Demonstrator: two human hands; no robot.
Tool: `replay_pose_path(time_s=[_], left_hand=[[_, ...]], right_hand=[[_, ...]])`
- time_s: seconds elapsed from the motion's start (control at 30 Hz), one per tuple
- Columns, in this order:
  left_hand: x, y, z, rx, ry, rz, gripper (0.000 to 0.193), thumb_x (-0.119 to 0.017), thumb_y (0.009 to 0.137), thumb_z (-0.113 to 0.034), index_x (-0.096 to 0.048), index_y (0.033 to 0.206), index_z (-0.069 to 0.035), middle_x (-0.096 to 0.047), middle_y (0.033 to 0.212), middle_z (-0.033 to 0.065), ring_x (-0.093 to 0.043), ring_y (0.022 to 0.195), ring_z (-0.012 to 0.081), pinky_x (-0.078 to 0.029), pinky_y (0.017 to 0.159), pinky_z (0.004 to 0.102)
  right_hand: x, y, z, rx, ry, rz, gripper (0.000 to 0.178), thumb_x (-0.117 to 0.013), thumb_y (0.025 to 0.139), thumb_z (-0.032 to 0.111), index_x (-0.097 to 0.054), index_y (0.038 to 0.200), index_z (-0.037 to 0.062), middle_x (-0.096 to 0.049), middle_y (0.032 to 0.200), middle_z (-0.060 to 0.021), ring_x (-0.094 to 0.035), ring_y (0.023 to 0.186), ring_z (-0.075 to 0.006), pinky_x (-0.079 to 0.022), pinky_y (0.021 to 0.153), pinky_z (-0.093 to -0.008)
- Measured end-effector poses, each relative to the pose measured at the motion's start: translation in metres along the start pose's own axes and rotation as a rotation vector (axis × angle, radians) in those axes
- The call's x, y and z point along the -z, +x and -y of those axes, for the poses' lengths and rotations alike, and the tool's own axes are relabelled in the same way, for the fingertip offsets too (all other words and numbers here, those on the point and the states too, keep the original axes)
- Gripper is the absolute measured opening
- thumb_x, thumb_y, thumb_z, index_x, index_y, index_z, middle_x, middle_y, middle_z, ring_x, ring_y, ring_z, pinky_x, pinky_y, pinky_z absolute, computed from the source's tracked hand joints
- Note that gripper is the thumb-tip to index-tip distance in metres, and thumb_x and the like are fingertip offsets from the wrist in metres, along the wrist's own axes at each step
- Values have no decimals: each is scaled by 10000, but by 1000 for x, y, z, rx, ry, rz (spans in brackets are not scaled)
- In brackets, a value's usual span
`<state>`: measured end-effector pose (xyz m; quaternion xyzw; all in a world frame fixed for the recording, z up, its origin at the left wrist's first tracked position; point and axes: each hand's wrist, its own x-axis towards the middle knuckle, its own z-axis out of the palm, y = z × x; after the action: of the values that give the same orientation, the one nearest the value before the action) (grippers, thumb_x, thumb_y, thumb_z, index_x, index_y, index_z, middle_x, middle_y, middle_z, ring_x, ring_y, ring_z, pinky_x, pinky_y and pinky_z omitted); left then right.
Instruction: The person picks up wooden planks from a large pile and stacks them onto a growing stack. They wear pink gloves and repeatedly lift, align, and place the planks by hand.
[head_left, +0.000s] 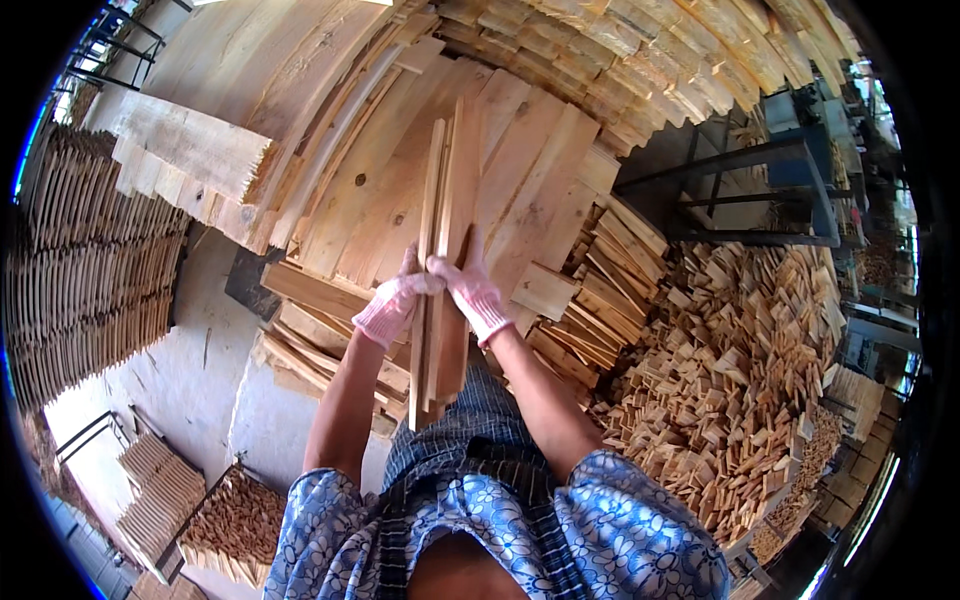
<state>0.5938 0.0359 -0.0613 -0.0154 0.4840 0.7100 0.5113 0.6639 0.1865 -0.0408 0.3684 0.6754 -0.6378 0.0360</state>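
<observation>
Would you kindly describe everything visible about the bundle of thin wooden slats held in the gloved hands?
The bundle of thin pale wooden slats is several long, narrow, rough-sawn strips pressed face to face, held roughly upright. The left hand and right hand, both in pink knit gloves, clasp its middle from either side. Its lower end reaches the person's lap, above the stacked boards.

Both forearms bare, raised forward from the lower edge. Left hand [395, 305] and right hand [472, 290], in pale pink gloves, close together, fingers curled in a grip.
</observation>
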Motion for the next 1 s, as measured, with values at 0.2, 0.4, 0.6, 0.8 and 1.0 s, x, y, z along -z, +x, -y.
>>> replay_pose_path(time_s=[0.2, 0.4, 0.6, 0.8, 1.0], left_hand=[[2, 14, -1, -43, 296, 10, 1029, -816, 860, -288, -193, 1661, -117, -642, 1291, 176, -621, 1190, 221, -481, 1065, 338], [-34, 53, -63, -213, 699, -302, 751, -741, 921, -277, -411, 1589, -180, -479, 1539, 196, -525, 1377, 335, -399, 1177, 416], [-34, 78, -46, 0, 1546, -561, 916, -704, 867, -536, -260, 1631, -292, -359, 1534, 300, -378, 1397, 517, -295, 1142, 649], [-26, 88, 1, 7, 1699, -625, 909, -674, 872, -579, -264, 1630, -290, -208, 1639, 324, -216, 1485, 554, -186, 1173, 690], [-29, 90, -15, 50, 1600, -616, 934, -691, 863, -585, -288, 1638, -253, -194, 1655, 320, -196, 1501, 549, -184, 1189, 667]], right_hand=[[40, -33, -3, -56, 93, -64, 1132, -820, 828, 361, -121, 1653, 26, -393, 1604, -280, -430, 1473, -322, -379, 1180, -344], [119, -38, -55, 98, -3, -404, 1107, -775, 840, 380, -115, 1646, 2, -320, 1632, -300, -400, 1487, -359, -321, 1224, -345], [166, 30, -76, -229, -740, -630, 1082, -686, 877, 638, -183, 1609, 20, -575, 1173, -392, -657, 1048, -515, -561, 875, -518], [122, 47, -68, -185, -739, -741, 843, -574, 974, 569, -236, 1603, 120, -557, 1086, -331, -644, 935, -494, -559, 772, -561], [122, 55, -63, -181, -771, -679, 854, -538, 984, 593, -211, 1614, 117, -538, 1156, -314, -618, 1020, -474, -541, 870, -552]])
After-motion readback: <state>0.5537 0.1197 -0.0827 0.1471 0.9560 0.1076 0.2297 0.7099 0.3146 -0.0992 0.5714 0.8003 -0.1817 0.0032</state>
